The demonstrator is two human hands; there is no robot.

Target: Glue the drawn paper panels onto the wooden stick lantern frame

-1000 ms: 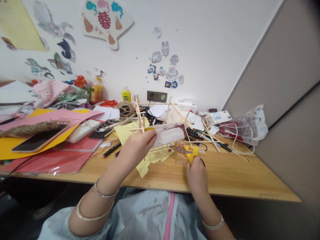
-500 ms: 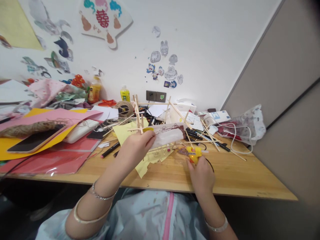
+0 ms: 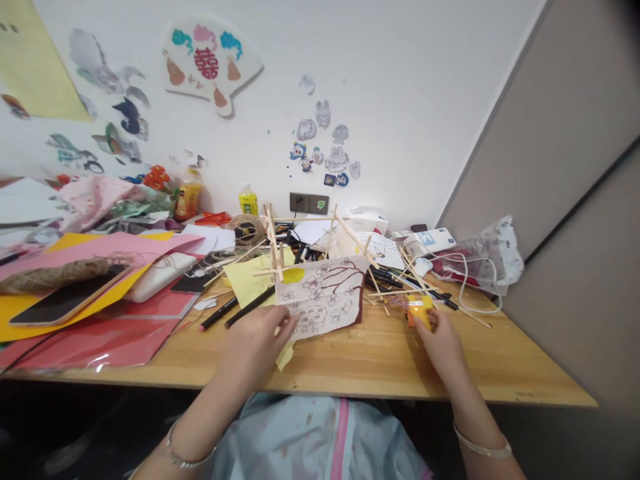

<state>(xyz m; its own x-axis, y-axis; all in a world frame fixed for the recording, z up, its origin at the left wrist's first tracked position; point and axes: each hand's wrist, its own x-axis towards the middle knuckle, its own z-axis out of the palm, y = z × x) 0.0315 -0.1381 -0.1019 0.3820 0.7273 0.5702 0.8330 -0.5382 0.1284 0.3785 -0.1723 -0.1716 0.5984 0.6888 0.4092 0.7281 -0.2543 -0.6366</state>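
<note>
Left hand [image 3: 257,340] at left edge of paper drawing [image 3: 333,293], grip unclear | right hand [image 3: 445,343] holding glue gun [image 3: 419,308] | wood tabletop [image 3: 350,363] between, to front edge

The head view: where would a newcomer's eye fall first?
Probably on the white, flowery paper drawing near the centre, the left hand at its lower-left edge. Next come the yellow plastic glue gun in the right hand and the white fan-shaped decoration on the wall.

A phone [image 3: 67,300] lies on orange-yellow paper [image 3: 101,305], a bottle [image 3: 248,201] near the wall [image 3: 400,100]
</note>
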